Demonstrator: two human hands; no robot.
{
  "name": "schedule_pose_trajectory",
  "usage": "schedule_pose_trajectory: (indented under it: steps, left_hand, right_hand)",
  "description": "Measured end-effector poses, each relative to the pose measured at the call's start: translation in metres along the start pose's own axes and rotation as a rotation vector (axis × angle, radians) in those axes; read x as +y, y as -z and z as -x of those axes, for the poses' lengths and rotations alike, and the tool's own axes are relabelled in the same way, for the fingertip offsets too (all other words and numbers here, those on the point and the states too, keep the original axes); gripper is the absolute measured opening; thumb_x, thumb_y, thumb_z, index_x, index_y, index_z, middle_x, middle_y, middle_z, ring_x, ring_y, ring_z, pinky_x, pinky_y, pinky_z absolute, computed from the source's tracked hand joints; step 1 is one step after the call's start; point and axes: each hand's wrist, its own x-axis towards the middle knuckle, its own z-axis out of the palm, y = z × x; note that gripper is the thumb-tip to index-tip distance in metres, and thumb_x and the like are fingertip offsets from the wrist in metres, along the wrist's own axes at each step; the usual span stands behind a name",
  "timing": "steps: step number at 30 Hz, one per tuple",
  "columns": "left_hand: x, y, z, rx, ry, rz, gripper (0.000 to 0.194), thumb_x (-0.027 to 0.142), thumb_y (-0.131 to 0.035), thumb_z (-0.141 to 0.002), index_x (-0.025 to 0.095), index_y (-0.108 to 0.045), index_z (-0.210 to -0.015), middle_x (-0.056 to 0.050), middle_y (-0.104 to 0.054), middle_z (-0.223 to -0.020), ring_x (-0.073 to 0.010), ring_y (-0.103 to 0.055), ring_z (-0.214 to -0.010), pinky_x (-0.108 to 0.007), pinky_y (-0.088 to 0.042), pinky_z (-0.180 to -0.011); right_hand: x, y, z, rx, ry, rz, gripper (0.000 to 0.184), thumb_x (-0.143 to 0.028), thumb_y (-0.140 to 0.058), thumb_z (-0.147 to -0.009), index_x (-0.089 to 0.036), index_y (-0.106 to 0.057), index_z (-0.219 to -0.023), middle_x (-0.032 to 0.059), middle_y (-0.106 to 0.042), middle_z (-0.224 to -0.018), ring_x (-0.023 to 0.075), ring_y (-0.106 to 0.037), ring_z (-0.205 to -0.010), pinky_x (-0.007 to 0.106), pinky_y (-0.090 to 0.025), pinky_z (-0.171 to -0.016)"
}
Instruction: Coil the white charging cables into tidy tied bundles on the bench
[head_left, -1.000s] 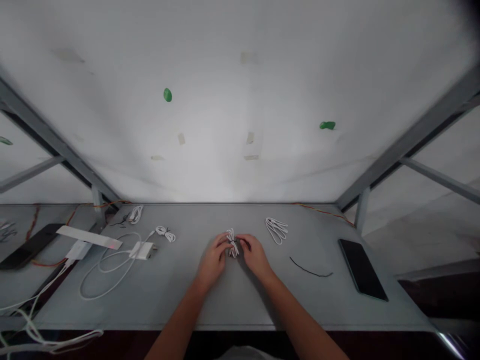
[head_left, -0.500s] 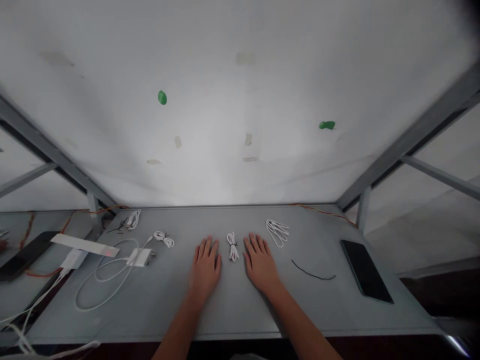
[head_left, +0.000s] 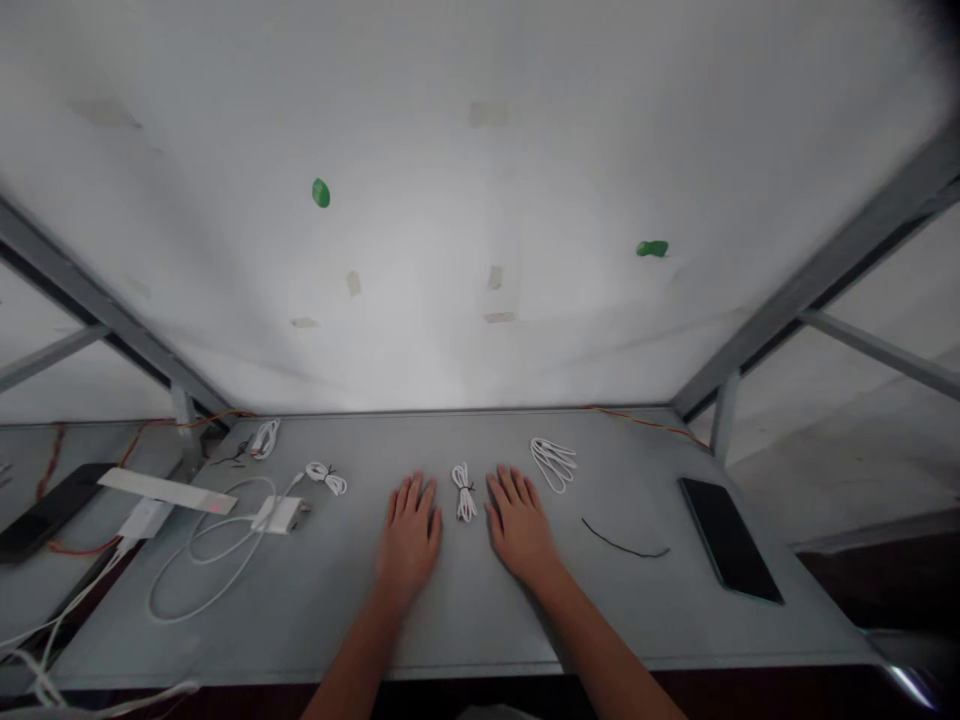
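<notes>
My left hand [head_left: 409, 533] and my right hand [head_left: 519, 524] lie flat on the grey table [head_left: 465, 610], palms down, fingers stretched out. Neither holds anything. Between them lies a small white cable bundle [head_left: 464, 491] tied in the middle with a dark tie, touching neither hand. A looser coil of white cable [head_left: 553, 462] lies to the right of my right hand. A thin black tie [head_left: 624, 543] lies further right on the tabletop.
A black phone [head_left: 730, 539] lies at the right. At the left are a white charger [head_left: 279, 514] with a long looped cable [head_left: 196, 560], two small tied bundles [head_left: 328, 477] [head_left: 265, 437], a white strip [head_left: 163, 490] and another dark phone [head_left: 39, 511]. Metal frame posts stand at both back corners.
One second ago both hands were pinched on the white cable bundle. They let it go, and now lie flat on either side of it. Little has moved in the last half second.
</notes>
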Motion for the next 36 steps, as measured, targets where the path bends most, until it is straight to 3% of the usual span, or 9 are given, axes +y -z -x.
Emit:
schedule_pose_trajectory:
  steps: [36]
  left_hand:
    - [-0.0003, -0.0028, -0.0002, 0.013, -0.004, -0.032, 0.051, 0.031, -0.040, -0.107, 0.019, -0.055, -0.155, -0.013, -0.048, -0.165, -0.0323, -0.042, -0.153, -0.055, -0.034, -0.126]
  right_hand:
    - [0.0009, 0.0015, -0.0005, -0.011, -0.009, 0.022, 0.053, -0.029, -0.043, -0.106, -0.019, -0.053, -0.157, 0.0092, -0.041, -0.169, 0.0314, -0.035, -0.157, 0.051, -0.026, -0.129]
